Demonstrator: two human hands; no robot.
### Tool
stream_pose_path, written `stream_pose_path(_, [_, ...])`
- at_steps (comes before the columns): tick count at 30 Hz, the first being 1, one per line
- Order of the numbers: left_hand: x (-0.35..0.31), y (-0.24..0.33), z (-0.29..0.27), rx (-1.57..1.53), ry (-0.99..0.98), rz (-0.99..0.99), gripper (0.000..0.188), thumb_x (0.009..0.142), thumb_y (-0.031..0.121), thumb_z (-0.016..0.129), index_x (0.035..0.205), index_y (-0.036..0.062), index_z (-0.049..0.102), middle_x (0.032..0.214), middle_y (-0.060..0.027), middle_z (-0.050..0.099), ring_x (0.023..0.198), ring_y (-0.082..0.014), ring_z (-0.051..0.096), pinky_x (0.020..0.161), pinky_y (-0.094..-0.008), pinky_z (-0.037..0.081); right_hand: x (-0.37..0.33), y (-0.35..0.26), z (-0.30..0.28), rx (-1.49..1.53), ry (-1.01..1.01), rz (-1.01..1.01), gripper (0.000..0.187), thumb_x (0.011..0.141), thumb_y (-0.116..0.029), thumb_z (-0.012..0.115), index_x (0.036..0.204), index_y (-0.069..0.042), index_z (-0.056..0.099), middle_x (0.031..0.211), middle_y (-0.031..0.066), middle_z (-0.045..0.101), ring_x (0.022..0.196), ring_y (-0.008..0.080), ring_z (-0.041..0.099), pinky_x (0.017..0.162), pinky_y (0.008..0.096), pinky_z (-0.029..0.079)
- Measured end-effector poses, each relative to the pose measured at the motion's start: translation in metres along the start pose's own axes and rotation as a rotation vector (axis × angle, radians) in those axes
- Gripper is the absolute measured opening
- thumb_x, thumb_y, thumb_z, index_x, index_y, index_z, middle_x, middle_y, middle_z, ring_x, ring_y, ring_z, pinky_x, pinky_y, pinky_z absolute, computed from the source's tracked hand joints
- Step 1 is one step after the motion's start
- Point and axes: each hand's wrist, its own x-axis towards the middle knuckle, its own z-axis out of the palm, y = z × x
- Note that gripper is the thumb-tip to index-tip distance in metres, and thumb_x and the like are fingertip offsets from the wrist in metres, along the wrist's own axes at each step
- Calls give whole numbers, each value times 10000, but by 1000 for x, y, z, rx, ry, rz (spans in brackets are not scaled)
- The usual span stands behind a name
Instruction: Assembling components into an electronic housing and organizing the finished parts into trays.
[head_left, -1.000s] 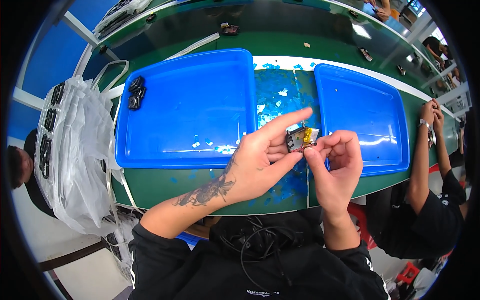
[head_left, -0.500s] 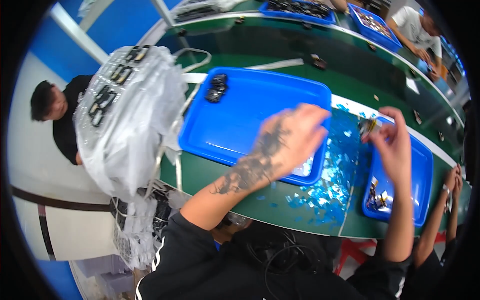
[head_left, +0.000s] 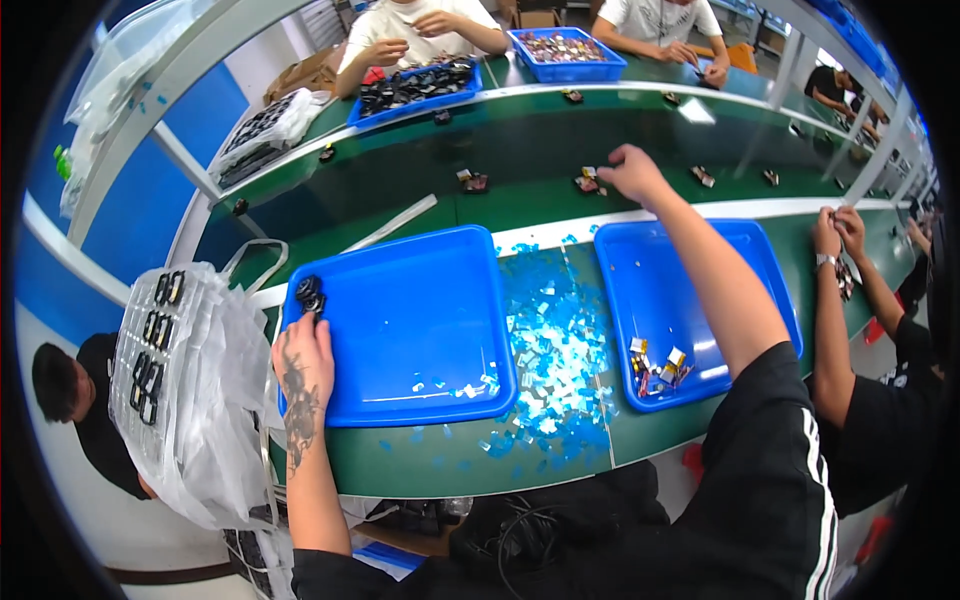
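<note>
My left hand (head_left: 305, 362) is at the left rim of a large blue tray (head_left: 410, 330). Its fingers are bent together against small black parts (head_left: 311, 295) in the tray's far left corner, seemingly gripping one. My right hand (head_left: 636, 178) reaches across the right blue tray (head_left: 700, 310) and over the dark green belt. Its fingers are apart, with the tips beside a small electronic assembly (head_left: 588, 181) showing a yellow and silvery piece. Several similar pieces (head_left: 655, 368) lie in the right tray's near left corner.
Blue film scraps (head_left: 558, 350) cover the table between the trays. A plastic-wrapped stack of clear trays (head_left: 185, 390) stands at the left. More assemblies (head_left: 473, 181) lie along the belt. Beyond it, people work beside filled blue trays (head_left: 567, 62). A neighbour's hands (head_left: 838, 232) are at the right.
My left hand has moved left from over the large tray to the black parts. My right hand, which held a small assembly near the right tray, now reaches over the belt. The view has shifted.
</note>
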Motion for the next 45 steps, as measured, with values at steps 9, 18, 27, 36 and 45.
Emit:
stream_pose_path(9, [15, 116, -43, -2075, -599, -505, 422, 1027, 293, 425, 1279, -41, 477, 1140, -225, 614, 871, -243, 656, 827, -350, 535, -168, -56, -115, 18, -808, -435, 166, 756, -123, 746, 852, -18, 660, 757, 71, 658, 715, 184, 639, 657, 310, 493])
stream_pose_path(18, [-16, 195, -31, -1700, -776, -100, 453, 951, 69, 487, 1394, 66, 393, 1172, -208, 595, 900, -178, 647, 868, -321, 503, -259, -39, -106, 212, -235, -156, 112, 814, -15, 671, 926, 1, 667, 830, 63, 661, 704, 127, 590, 646, 268, 480])
stream_pose_path(27, [-48, 227, -34, -891, -32, 695, 357, 662, 39, 812, 1002, 122, 743, 964, -62, 582, 806, -201, 595, 683, -305, 518, -266, -71, -92, 1011, -540, 177, 176, 886, -45, 657, 1044, 1, 593, 868, 33, 666, 732, 40, 571, 619, 167, 434])
stream_pose_path(36, [-48, 217, -32, -1212, -264, 368, 190, 698, 135, 832, 843, 68, 728, 886, -88, 621, 842, -236, 618, 707, -336, 501, -266, -78, -65, 908, -618, 68, 133, 875, -21, 639, 1002, -8, 602, 914, 28, 644, 730, 40, 555, 606, 174, 431])
stream_pose_path(45, [-51, 210, -24, -1194, -300, 376, 177, 688, 119, 812, 806, 46, 703, 907, -107, 632, 863, -278, 614, 768, -368, 489, -272, -109, -59, 478, -302, -479, 155, 782, -16, 732, 916, -17, 653, 812, 52, 641, 697, 143, 604, 602, 258, 476])
